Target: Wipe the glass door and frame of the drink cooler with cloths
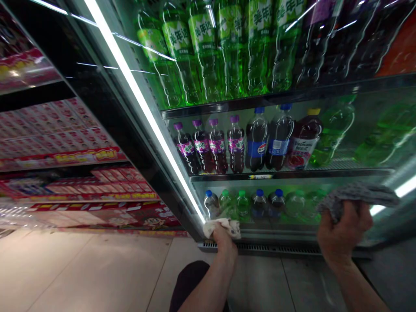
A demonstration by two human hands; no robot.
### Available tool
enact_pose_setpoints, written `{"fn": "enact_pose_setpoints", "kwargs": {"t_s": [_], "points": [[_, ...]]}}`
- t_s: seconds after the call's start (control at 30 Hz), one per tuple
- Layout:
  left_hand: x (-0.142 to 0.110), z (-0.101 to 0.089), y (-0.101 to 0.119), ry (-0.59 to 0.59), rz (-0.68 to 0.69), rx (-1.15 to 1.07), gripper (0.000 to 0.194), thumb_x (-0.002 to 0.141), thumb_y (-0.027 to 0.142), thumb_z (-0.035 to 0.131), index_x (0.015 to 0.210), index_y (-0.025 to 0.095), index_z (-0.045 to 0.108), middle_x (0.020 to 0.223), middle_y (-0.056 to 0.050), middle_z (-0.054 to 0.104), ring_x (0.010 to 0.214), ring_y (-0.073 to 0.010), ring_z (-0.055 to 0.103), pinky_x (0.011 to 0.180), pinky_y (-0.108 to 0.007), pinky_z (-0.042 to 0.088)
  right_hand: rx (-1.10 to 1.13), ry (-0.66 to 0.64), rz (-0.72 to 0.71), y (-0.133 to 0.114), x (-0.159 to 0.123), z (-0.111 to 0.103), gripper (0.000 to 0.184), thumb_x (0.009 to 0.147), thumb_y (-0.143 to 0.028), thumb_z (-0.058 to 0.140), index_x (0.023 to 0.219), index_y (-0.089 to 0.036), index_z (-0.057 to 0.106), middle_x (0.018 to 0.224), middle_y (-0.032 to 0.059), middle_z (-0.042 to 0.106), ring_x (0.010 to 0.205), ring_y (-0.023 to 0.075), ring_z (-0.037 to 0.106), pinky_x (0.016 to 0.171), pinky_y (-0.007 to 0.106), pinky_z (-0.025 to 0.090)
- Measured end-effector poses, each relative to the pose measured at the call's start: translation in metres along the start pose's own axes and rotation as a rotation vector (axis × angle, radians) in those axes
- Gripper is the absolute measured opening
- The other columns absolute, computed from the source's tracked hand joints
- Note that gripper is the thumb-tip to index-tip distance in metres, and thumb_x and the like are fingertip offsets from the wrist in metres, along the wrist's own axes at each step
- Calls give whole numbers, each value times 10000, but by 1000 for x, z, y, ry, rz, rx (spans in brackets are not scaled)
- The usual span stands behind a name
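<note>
My left hand [223,239] presses a white cloth [209,227] to the lower left corner of the glass front of a drinks fridge [224,105]. Farther right, my right hand [341,234] grips a grey cloth [360,195] near the fridge's lower right side; whether that cloth touches the glass I cannot tell. Both sets of fingers are partly hidden by the cloths. Behind the glass, just above my left hand, small bottles with blue and green caps [242,203] stand on the bottom shelf.
Green soda bottles [203,52] fill the top shelf; purple-capped bottles [216,147] and cola bottles [256,141] stand below. To the left, store shelves hold pink cartons [48,121]. A vent grille [260,248] runs along the fridge base above the tiled floor [97,268]. My knee [188,281] shows below.
</note>
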State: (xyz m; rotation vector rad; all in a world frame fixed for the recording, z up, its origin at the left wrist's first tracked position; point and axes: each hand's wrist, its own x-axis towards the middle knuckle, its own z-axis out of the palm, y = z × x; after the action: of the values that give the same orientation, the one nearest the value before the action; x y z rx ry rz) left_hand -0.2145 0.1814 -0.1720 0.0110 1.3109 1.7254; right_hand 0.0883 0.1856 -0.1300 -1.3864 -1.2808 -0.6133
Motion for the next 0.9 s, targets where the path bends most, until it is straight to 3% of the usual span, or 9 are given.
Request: {"fn": "enact_pose_setpoints", "kwargs": {"t_s": [0.13, 0.27, 0.4, 0.57, 0.67, 0.8, 0.9], "points": [[-24, 12, -20, -135, -320, -47, 134, 798, 183, 497, 731, 152, 608, 671, -57, 651, 626, -188, 668, 655, -331, 560, -59, -33, -220, -5, -47, 14, 625, 863, -187, 661, 1470, -178, 509, 1495, 231, 460, 1358, 427, 480, 1074, 609, 454], [-54, 25, -17, -369, -547, -60, 182, 795, 188, 584, 910, 98, 692, 860, -137, 742, 741, -224, 716, 639, -317, 558, -40, -128, -327, -21, -73, 16, 525, 844, -155, 695, 1354, -208, 583, 1396, 197, 512, 1341, 398, 478, 1054, 546, 479], [-78, 33, 0, -578, -601, -66, 241, 849, 226, 598, 1017, 91, 706, 892, -120, 768, 749, -191, 721, 652, -273, 569, -6, -229, -431, -37, -83, 18, 473, 836, -122, 688, 1285, -251, 617, 1294, 139, 555, 1339, 372, 454, 1084, 549, 436], [-90, 36, 30, -587, -437, -63, 254, 842, 234, 633, 1057, 119, 701, 961, -106, 780, 817, -211, 740, 756, -335, 623, 25, -230, -446, -41, -77, 22, 466, 825, -108, 686, 1257, -278, 641, 1279, 104, 560, 1331, 337, 440, 1126, 548, 385], [-92, 33, 48, -590, -176, 46, 297, 829, 314, 659, 1078, 158, 706, 1030, -93, 771, 917, -227, 740, 880, -397, 626, 43, -216, -481, -36, -69, 23, 463, 812, -112, 696, 1232, -303, 661, 1265, 75, 570, 1317, 304, 445, 1153, 542, 359], [-86, 24, 73, -288, 439, 383, 351, 778, 427, 721, 1025, 179, 736, 1145, -120, 738, 1188, -313, 655, 1036, -479, 569, 11, -221, -510, -34, -59, 22, 451, 814, -126, 698, 1215, -331, 680, 1271, 50, 585, 1317, 277, 439, 1181, 536, 330], [-75, 22, 99, -47, 706, 429, 477, 813, 480, 705, 1191, 189, 686, 1318, -117, 671, 1325, -311, 562, 1180, -512, 444, 19, -225, -491, -34, -52, 22, 467, 819, -113, 672, 1222, -350, 677, 1311, 31, 583, 1339, 271, 426, 1189, 540, 317]]}}
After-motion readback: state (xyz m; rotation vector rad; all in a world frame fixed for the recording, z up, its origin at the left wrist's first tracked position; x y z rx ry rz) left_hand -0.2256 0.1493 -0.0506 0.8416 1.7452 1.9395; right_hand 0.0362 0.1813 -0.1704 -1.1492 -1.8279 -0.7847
